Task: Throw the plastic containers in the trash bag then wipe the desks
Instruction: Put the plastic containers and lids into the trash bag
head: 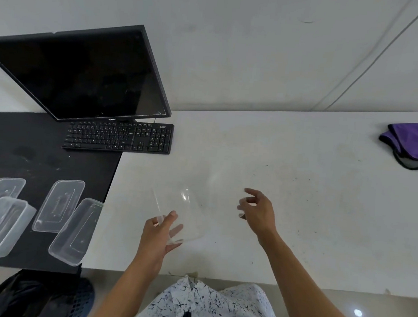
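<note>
Left hand [161, 234] was clamped on the near end of a clear container [188, 214], thumb on top and fingers underneath. It was held up off the white surface [291, 149], tilted, far end pointing away. That end was motion-blurred, so its exact outline is unclear.

Right hand [257, 211] was apart from the left, fingers loosely curled and holding nothing I could see. It sat just beside the blurred far end, and I can't tell if it touched. My read: one hand is enough for an empty tub, so the right was free for the next pick.

The other containers [76, 230] lay on the black surface [29, 141], four clear pieces in a loose cluster near its front edge. Some may be lids, can't tell. One overhung the corner toward the white surface. They were close to the edge, probably so they're within arm's reach of the bag.

The trash bag [25, 291] was on the floor below the black surface's front edge, mouth up, with a dark mesh bin [83, 298] beside it. It was to the person's left, which fits a left-hand carry.

The purple cloth [411, 144] lay folded at the far right of the white surface, well apart from everything. Likely parked for the wipe step, not yet started. Specks were visible on the white top.

Monitor [84, 73] and keyboard [119, 136] sat at the back, straddling the seam between the two surfaces.

Judgement: early in the task, with the first container in hand and none visibly in the bag.
</note>
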